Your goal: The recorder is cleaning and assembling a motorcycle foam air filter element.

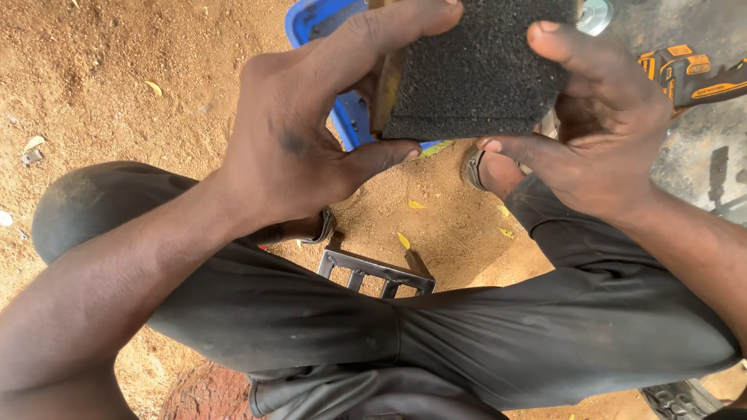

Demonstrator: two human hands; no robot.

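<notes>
The black foam block (475, 70) runs past the top edge; the left hand (299, 132) and right hand (599, 124) cover its sides. The blue plastic case (327, 23) is mostly hidden behind hand and block; the yellow power tool (689, 74) is cut off at the right edge (its working end is out of view); the grey metal frame (373, 272) is partly hidden under the trouser leg.

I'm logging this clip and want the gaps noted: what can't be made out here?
- Black foam block: top cut off by the head view's upper edge; the left hand and right hand cover its sides.
- Blue plastic container: mostly hidden behind hands and block.
- Metal frame on the ground: lower part hidden by the trousers.
- Yellow power tool: cut off at the right edge.
</notes>
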